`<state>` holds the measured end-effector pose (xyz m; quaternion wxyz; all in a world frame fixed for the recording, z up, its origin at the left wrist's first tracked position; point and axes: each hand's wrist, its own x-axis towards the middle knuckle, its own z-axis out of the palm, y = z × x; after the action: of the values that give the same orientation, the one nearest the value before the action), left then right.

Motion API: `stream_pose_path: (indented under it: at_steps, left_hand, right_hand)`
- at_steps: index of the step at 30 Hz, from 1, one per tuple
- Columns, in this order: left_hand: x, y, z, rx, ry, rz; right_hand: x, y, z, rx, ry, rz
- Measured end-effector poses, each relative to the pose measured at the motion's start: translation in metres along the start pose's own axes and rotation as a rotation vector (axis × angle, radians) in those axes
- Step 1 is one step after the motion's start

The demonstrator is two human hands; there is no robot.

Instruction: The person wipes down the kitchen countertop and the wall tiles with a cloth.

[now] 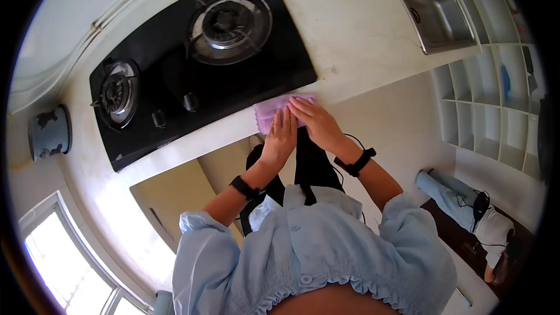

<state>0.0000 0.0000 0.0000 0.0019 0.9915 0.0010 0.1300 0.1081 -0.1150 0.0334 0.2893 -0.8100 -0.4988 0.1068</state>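
Observation:
A folded pink-purple cloth lies at the front edge of the countertop, just below the black gas stove. My left hand rests on it with fingers stretched out flat. From the right, my right hand also lies over the cloth, its fingers extended toward the left hand's fingertips. Both hands touch the cloth from above, and part of it is hidden under them. Black bands circle both wrists.
Two burners and two knobs are on the stove. A metal sink is set into the counter at upper right. White shelves line the right wall. Another person is at lower right. A grey-blue container stands at left, above a window.

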Motion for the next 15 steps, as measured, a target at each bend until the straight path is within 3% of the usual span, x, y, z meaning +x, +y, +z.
stream_pose_path:
  at_steps: [2,3,4,9,10,15]
  left_hand:
    - [0.015,0.014,0.003,-0.036,-0.008,0.008]
    - [0.038,0.068,-0.002,-0.091,-0.064,0.004]
    - [0.047,0.069,0.001,-0.075,-0.099,0.022]
    - [0.17,0.132,0.05,-0.142,-0.005,-0.081]
    - [0.186,0.136,0.058,-0.089,-0.041,-0.124]
    - [0.263,0.096,0.067,-0.397,-0.03,-0.342]
  right_hand:
    - [-0.008,0.011,-0.011,-0.038,-0.017,0.03]
    - [-0.043,0.038,-0.049,-0.011,-0.053,0.078]
    - [-0.044,0.05,-0.047,0.033,-0.024,0.087]
    - [-0.04,0.161,-0.112,-0.104,-0.057,0.08]
    - [-0.032,0.176,-0.118,-0.098,-0.071,0.048]
    - [0.051,0.234,-0.142,-0.108,-0.106,-0.091]
